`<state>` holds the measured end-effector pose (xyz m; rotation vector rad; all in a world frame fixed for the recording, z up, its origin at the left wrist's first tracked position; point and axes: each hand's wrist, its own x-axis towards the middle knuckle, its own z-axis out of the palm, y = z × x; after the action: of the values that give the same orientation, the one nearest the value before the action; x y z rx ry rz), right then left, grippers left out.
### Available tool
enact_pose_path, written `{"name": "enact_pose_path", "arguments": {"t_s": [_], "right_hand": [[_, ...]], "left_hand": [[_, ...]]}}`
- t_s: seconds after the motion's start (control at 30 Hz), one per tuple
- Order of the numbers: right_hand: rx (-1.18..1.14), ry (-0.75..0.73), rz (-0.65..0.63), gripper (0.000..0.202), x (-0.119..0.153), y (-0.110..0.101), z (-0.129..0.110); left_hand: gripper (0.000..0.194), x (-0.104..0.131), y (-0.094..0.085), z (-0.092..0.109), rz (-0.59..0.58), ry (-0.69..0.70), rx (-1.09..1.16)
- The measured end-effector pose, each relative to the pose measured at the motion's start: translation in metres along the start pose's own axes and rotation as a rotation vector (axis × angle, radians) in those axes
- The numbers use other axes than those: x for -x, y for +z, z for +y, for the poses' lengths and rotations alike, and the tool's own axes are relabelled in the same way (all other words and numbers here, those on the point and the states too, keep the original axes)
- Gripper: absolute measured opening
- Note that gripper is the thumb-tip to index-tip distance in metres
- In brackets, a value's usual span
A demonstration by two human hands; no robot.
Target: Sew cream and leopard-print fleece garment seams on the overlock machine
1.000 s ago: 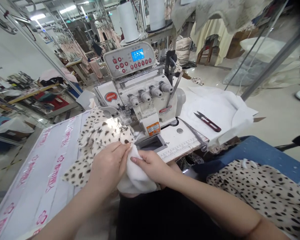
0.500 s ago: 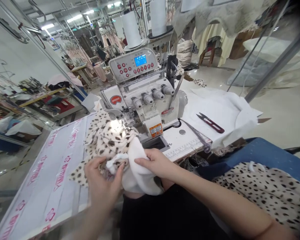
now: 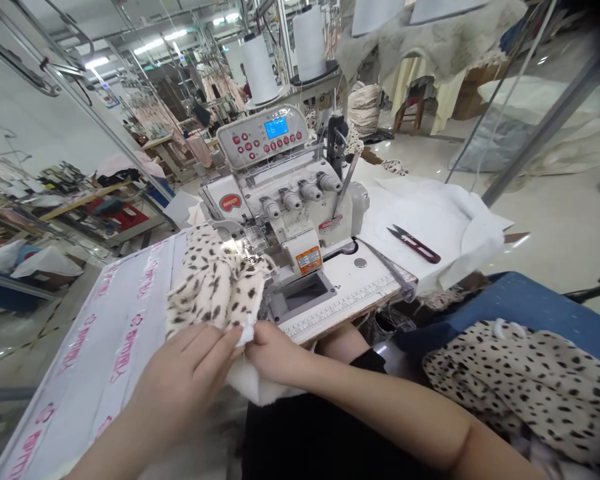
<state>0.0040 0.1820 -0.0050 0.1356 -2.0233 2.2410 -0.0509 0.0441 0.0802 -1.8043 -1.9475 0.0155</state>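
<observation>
Lying at the presser foot of the machine (image 3: 280,200), the cloth (image 3: 215,273), spotted on its upper face, is spread over the table (image 3: 93,333) and brought down towards the person. Its white edge (image 3: 247,334) is pinched between the fingertips of the left hand (image 3: 183,367), and beside them the same edge is gripped by the right hand (image 3: 277,355), its fingers curled in. White fabric (image 3: 257,387) is seen hanging below both hands. The snips (image 3: 414,244) are laid on a white sheet (image 3: 455,213), and a blue seat (image 3: 510,300) is partly covered by another spotted piece (image 3: 520,373)
</observation>
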Motion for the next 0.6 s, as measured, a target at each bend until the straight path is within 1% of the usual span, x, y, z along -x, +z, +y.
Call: {"name": "enact_pose_path", "arguments": {"t_s": [0.03,0.07,0.13,0.17,0.2,0.27,0.37,0.43,0.53,0.6], "right_hand": [[-0.018,0.003,0.011,0.02,0.001,0.001,0.003],[-0.025,0.02,0.036,0.02,0.004,0.0,0.006],[0.004,0.062,0.1,0.023,0.013,-0.007,0.01],[0.039,0.078,0.128,0.025,0.018,-0.012,0.011],[0.077,0.082,0.141,0.026,0.022,-0.016,0.011],[0.125,0.064,0.125,0.024,0.027,-0.022,0.009],[0.13,0.072,0.09,0.024,0.028,-0.025,0.007],[0.113,0.082,0.085,0.024,0.026,-0.024,0.008],[0.104,0.085,0.081,0.023,0.026,-0.025,0.012],[0.119,0.096,0.075,0.022,0.025,-0.026,0.013]], "left_hand": [[0.017,0.0,0.003,0.0,0.004,0.005,0.001],[0.021,0.0,0.007,0.0,0.017,-0.032,-0.004],[0.033,0.0,0.014,0.002,0.029,-0.157,-0.026],[0.035,-0.001,0.017,0.003,0.017,-0.212,-0.03],[0.033,-0.002,0.018,0.004,0.0,-0.249,-0.026],[0.022,-0.009,0.019,0.007,-0.003,-0.257,-0.003],[0.011,-0.019,0.02,0.011,0.041,-0.255,0.04],[0.015,-0.023,0.023,0.014,0.032,-0.305,0.042],[0.028,-0.022,0.026,0.016,-0.019,-0.394,0.032],[0.027,-0.022,0.023,0.017,-0.023,-0.403,0.042]]}}
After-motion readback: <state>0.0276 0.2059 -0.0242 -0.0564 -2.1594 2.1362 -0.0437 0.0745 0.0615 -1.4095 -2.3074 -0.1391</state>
